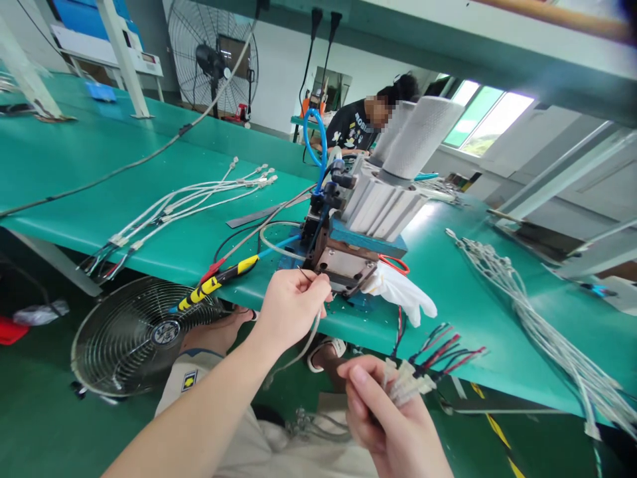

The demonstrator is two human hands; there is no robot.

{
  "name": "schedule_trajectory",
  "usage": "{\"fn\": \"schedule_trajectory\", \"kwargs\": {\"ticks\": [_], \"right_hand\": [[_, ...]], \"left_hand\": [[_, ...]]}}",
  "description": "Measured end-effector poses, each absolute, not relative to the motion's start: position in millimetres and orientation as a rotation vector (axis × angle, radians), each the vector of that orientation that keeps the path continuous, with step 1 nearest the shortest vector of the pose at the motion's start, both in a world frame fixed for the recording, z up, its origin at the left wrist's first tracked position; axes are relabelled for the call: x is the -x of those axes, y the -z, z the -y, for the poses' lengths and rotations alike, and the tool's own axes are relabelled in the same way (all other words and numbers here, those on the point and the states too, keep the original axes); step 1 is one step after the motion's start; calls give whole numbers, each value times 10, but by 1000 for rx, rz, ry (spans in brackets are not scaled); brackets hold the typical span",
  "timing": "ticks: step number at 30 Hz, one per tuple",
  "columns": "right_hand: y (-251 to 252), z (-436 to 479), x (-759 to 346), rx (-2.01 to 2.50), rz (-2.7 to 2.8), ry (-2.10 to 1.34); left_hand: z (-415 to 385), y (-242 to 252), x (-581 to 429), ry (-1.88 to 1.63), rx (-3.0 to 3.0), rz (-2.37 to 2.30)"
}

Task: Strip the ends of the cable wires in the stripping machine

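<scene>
My left hand pinches the end of a thin grey cable right at the front of a small pneumatic press. The rest of that cable hangs down below the bench edge. In my right hand is a bundle of cables with pale sleeves and bare-looking red and black wire ends that fan out to the right. Their grey lengths lie across my lap. A white glove hangs from the press's right side, above the bundle.
White cables lie on the green bench at left; a thicker bunch lies at right. A yellow-and-black taped tube juts from the press. A floor fan stands below. Behind the bench, a person bends forward.
</scene>
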State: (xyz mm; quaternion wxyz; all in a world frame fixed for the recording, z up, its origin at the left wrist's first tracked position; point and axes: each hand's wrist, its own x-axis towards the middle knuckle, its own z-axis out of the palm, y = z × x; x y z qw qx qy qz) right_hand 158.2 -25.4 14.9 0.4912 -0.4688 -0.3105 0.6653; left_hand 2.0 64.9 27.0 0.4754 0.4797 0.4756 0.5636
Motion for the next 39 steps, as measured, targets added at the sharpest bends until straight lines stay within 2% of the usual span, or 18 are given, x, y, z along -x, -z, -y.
{"fn": "schedule_trajectory", "kwargs": {"ticks": [7, 16, 22, 25, 32, 39], "right_hand": [[-148, 262, -1595, 1123, 769, -1623], [-14, 122, -1547, 951, 868, -1552], [-140, 86, -1396, 843, 917, -1569], [-200, 101, -1392, 842, 976, -1545], [-244, 119, -1440, 833, 1031, -1474], [-218, 103, -1424, 828, 1159, -1334]], "left_hand": [[-640, -260, 4, -1361, -1190, -1140], [-51, -183, 74, -1249, -1471, -971], [115, -170, 155, -1082, -1653, -907], [173, -113, 201, -1045, -1544, -879], [240, 36, 168, -1127, -882, -612], [194, -44, 88, -986, -868, -753]]}}
